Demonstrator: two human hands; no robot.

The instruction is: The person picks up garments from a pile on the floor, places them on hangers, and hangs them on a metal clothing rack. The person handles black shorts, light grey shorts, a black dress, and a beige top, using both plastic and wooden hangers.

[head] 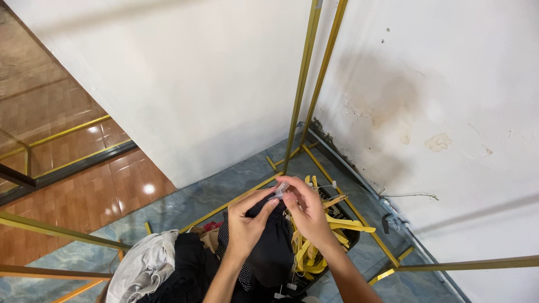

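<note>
My left hand (247,221) grips the top of a black garment (272,247) that hangs down between my forearms. My right hand (307,210) pinches a small clear plastic clip (281,189) at the garment's top edge, fingertips meeting those of the left hand. Just below and to the right of my hands lies a pile of yellow hangers (314,249) in a dark basket (352,235) on the floor.
A gold metal rack frame (303,84) rises in the corner, with gold bars (466,264) crossing at right and left. White walls meet behind it. A white cloth (143,266) and dark clothes (188,269) lie at lower left on the bluish floor (185,205).
</note>
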